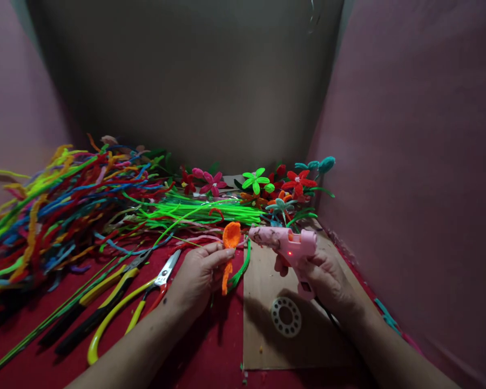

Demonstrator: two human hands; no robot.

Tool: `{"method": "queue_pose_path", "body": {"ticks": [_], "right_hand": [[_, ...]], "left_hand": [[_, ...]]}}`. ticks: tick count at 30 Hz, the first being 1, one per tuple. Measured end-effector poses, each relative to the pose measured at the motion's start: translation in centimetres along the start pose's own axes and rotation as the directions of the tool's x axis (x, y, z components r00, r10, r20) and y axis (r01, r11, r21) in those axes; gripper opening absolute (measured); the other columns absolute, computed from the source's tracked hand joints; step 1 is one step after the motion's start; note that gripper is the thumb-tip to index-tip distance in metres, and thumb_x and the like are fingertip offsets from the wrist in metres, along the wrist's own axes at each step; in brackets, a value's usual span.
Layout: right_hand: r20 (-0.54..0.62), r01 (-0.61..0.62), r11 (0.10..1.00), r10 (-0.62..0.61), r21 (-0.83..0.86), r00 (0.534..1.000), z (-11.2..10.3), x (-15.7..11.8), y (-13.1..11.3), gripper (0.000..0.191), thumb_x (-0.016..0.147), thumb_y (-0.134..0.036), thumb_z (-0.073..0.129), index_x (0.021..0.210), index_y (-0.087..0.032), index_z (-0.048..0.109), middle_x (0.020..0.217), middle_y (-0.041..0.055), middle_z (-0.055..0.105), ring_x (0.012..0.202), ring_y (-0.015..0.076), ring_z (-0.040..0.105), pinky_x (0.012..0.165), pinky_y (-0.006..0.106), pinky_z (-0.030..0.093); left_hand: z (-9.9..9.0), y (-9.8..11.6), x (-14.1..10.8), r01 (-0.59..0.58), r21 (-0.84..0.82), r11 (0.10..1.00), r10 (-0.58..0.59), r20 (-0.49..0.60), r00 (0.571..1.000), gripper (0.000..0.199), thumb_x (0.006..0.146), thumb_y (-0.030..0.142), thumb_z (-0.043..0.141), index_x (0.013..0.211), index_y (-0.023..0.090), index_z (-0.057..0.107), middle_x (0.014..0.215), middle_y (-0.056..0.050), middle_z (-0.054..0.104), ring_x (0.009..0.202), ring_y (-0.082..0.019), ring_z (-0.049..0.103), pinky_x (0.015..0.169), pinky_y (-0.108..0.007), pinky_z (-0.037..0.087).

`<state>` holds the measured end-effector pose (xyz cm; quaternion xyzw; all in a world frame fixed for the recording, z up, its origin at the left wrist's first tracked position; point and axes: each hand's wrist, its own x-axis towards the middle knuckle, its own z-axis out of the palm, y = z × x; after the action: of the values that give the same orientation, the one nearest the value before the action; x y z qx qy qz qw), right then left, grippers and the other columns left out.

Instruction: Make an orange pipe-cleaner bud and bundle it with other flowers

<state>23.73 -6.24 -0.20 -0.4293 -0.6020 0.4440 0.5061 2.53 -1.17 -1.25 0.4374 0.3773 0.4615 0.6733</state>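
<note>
Pinched between the thumb and fingers of my left hand [204,270] is an orange pipe-cleaner petal [231,235], its rounded, cupped end up and a twisted tail hanging below. My right hand [322,275] is closed around the handle of a pink glue gun [294,248], which has a small red light lit on its side. Its dark-smeared nozzle points left at the petal, with a small gap between them. A green pipe-cleaner piece [243,267] hangs or lies just behind the petal; I cannot tell whether it is joined to it.
Pliers [101,294] and yellow-handled scissors [162,278] lie left on the red cloth [210,346]. Behind them are heaped colourful pipe cleaners [73,205], a green bundle [210,212] and finished flowers [256,180]. A white ring with holes [285,333] sits on a brown board [263,348]. Pink walls [413,162] flank the space.
</note>
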Motion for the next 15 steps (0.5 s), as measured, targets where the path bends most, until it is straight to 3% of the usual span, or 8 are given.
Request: {"method": "queue_pose_path", "body": {"ticks": [7,15], "right_hand": [[-0.050,0.028,0.999,-0.026,0.029,0.998,0.20,-0.08,-0.50,0.053,0.065,-0.053,0.067,0.100,-0.014,0.065,0.073,0.0050,0.058,0.047,0.0067,0.036,0.035,0.018,0.026],[-0.047,0.100,0.994,-0.102,-0.044,0.994,0.32,-0.16,-0.48,0.036,0.072,-0.049,0.063,0.084,-0.016,0.065,0.069,0.0054,0.059,0.050,0.0097,0.045,0.038,0.019,0.031]], "left_hand": [[0.11,-0.01,-0.07,-0.001,0.020,1.000,0.001,-0.013,1.000,0.016,0.065,0.028,0.070,0.073,0.016,0.063,0.062,0.000,0.059,0.046,-0.008,0.047,0.041,-0.020,0.026],[0.47,0.10,-0.38,0.049,0.021,0.999,-0.048,-0.050,0.998,0.020,0.059,0.031,0.073,0.065,0.017,0.060,0.052,0.001,0.055,0.042,-0.010,0.046,0.039,-0.021,0.024]]}}
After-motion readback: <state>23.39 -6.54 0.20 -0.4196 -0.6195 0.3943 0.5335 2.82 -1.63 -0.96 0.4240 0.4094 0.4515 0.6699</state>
